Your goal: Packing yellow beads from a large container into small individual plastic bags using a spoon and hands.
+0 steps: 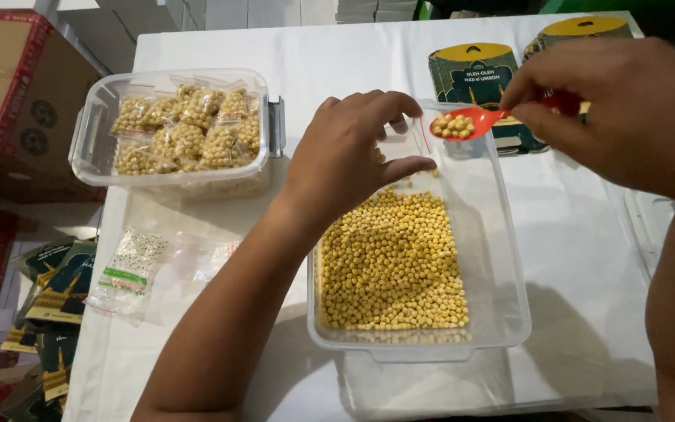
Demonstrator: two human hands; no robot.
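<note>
Right hand (626, 109) pinches red spoon (470, 121) by its handle, loaded with small, light, roll-prone yellow balls (453, 126), level over clear tub (501, 258) on table (587, 234); left hand (353, 156) pinches small clear bag (419, 141), thin, floppy, beside spoon.

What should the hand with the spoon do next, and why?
Probably tip the spoon toward the small clear bag in the left hand. The right hand holds the spoon level, loaded with yellow balls, right beside that bag above the tub.
</note>
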